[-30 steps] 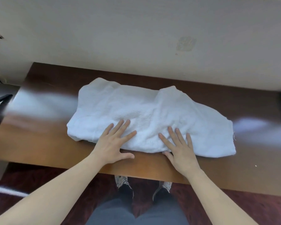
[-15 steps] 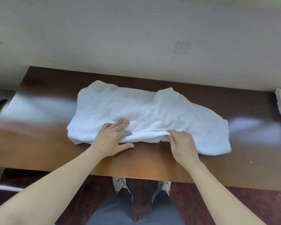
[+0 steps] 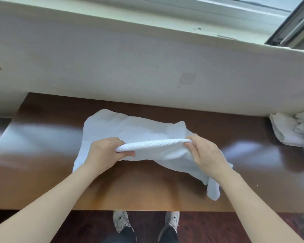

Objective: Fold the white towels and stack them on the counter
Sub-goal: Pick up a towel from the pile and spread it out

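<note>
a person's left hand (image 3: 104,153) and right hand (image 3: 204,155) pinch the near folded edge of a white towel (image 3: 139,130) and lift it off the brown counter (image 3: 147,186), fingers and thumbs of both hands clamped on the doubled cloth. beyond the fingertips the rest of the towel lies on the counter; below the right wrist a loose corner hangs past the counter's front edge. the step in hand appears to be a lengthwise fold. the next move likely calls for carrying the pinched edge away from the body to meet the far edge, keeping both grips level so the layers line up. far right of the right hand sits a crumpled heap of white towels (image 3: 288,130), seemingly unfolded. no container is visible.
</note>
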### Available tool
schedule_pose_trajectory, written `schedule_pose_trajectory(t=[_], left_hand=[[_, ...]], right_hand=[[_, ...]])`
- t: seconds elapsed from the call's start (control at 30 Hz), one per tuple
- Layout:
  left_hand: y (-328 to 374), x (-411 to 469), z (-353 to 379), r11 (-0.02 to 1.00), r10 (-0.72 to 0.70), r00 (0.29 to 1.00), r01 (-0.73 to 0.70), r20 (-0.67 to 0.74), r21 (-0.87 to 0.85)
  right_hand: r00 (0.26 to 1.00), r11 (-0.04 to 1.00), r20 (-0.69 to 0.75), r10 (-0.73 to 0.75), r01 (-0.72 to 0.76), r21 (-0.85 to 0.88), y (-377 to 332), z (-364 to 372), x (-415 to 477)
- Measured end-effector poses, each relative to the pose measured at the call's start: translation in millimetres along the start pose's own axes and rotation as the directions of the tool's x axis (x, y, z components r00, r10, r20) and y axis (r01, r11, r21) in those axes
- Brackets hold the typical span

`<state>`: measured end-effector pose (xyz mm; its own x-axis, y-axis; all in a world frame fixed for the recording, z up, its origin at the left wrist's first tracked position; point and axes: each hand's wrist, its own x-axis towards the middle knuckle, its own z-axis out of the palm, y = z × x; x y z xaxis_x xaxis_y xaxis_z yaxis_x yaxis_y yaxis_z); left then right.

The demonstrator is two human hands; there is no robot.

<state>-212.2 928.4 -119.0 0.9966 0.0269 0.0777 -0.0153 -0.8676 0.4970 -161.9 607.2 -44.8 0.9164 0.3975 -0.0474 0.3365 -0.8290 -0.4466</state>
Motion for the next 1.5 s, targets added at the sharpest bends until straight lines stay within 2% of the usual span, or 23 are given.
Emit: schedule_pose_trajectory(t=[0.13, 0.2, 0.33, 0.5, 0.67, 0.87, 1.0, 1.13, 1.27, 1.5], left_hand=[[3, 19, -43, 0.972, 0.218, 0.972, -0.208, -0.087, 0.108], [10, 25, -61, 0.958, 0.248, 0.965, -0.233, -0.081, 0.165], [37, 25, -87, 0.959, 0.211, 0.977, -0.209, 0.008, 0.193], [84, 14, -114, 0.999, 0.051, 0.966, -0.05, 0.254, -0.008], [97, 2, -120, 0.999, -0.043, 0.938, 0.038, 0.343, 0.022], [69, -25, -92, 0.956, -0.244, 0.936, 0.276, 0.254, -0.097], [60, -38, -72, 0.911, -0.276, 0.936, 0.327, 0.217, -0.253], [64, -34, -84, 0.877, -0.27, 0.943, 0.325, 0.197, -0.355], [82, -29, -123, 0.862, -0.226, 0.966, 0.26, 0.129, -0.435], [134, -18, -188, 0.855, -0.179, 0.982, 0.127, -0.056, -0.503]], right_hand=[[1.0, 0.998, -0.026, -0.003, 0.005, 0.065, -13, -22, -4], [1.0, 0.996, -0.025, 0.007, -0.005, 0.093, -17, -33, -5], [0.999, 0.999, -0.047, -0.019, 0.021, 0.041, -13, -52, -7], [0.987, 0.994, -0.16, 0.018, -0.001, 0.106, -5, -82, -14], [0.973, 0.981, -0.206, -0.1, 0.131, 0.142, -20, -115, -19], [0.97, 0.977, -0.2, -0.135, 0.163, 0.134, -27, -142, -22], [0.966, 0.981, -0.217, -0.137, 0.162, 0.103, -20, -146, -26], [0.961, 0.988, -0.24, -0.136, 0.15, 0.043, -12, -150, -29], [0.947, 0.988, -0.281, -0.156, 0.155, -0.024, -3, -157, -41], [0.965, 0.989, -0.241, -0.099, 0.121, 0.079, 9, -153, -63]])
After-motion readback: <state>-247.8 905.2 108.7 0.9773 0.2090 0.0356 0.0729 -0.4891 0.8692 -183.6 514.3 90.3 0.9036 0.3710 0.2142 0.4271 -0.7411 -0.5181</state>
